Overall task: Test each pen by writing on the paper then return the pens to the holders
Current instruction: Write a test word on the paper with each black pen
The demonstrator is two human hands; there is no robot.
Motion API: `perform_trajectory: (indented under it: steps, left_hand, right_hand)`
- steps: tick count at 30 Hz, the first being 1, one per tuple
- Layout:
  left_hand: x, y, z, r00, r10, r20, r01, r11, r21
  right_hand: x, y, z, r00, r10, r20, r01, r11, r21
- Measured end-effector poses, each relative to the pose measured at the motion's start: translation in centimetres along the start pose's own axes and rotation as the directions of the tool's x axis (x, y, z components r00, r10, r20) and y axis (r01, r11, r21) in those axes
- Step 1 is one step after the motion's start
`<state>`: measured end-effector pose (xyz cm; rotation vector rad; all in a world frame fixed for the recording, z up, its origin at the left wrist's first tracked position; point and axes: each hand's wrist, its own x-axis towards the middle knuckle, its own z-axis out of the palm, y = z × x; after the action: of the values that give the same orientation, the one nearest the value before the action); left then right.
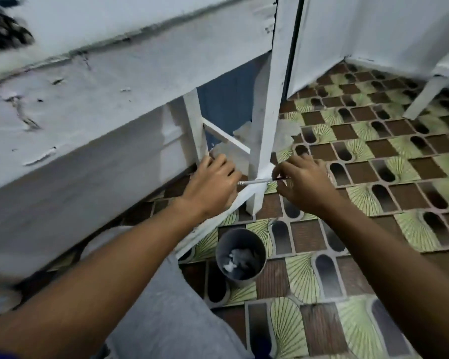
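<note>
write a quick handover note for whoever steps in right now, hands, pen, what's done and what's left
Left hand and right hand hold one pen between them, level, in front of the white table leg and above the patterned floor.
A grey bin with crumpled scraps stands on the floor below.
No paper or pen holders in view, so how much has been tested cannot be told.
Left: write with this pen, then return it to a holder.

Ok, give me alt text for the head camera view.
Two hands hold one pen level between them, left hand at one end, right hand pinching the other, beside a white table leg. Below, a grey bin stands on patterned floor tiles.
</note>
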<state>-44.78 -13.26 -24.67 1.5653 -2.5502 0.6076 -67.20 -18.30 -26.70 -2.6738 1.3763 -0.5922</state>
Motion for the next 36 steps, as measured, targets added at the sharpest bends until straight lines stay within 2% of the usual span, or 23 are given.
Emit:
perform_trajectory:
  steps: [7,11,13,15,18,23,29,36]
  left_hand:
    - [-1.9,0.2,4.3,0.981,-0.008,0.192,0.024,0.997,-0.078]
    - [-2.4,-0.1,5.2,0.907,-0.008,0.421,0.053,0.994,-0.094]
    - [-2.7,-0.6,5.3,0.856,-0.014,0.516,0.071,0.993,-0.091]
    - [-3.1,-1.4,5.2,0.841,-0.031,0.54,0.092,0.992,-0.087]
    - [-3.1,-2.6,4.3,0.856,-0.064,0.513,0.128,0.988,-0.091]
    - [-2.2,-4.5,0.8,0.898,-0.128,0.422,0.181,0.98,-0.088]
    - [-0.5,-7.0,-5.8,0.962,-0.231,0.146,0.251,0.958,-0.139]
    - [0.1,-10.3,-15.4,0.949,-0.294,-0.11,0.282,0.953,-0.111]
  right_hand:
    - [-1.0,-0.2,4.5,0.975,0.056,0.214,-0.058,0.998,0.002]
    - [-1.7,-0.2,5.8,0.913,0.077,0.4,-0.074,0.997,-0.024]
    - [-1.7,-0.1,5.7,0.913,0.094,0.398,-0.092,0.996,-0.024]
    - [-1.2,-0.2,5.2,0.922,0.102,0.373,-0.098,0.995,-0.028]
    - [0.3,-0.6,4.0,0.941,0.102,0.321,-0.098,0.995,-0.029]
    - [3.2,-2.6,1.7,0.984,0.011,0.179,-0.016,1.0,0.026]
    - [7.2,-6.3,-3.4,0.997,-0.064,0.039,0.062,0.997,0.053]
    - [11.1,-11.0,-11.7,0.984,-0.124,-0.128,0.125,0.992,-0.001]
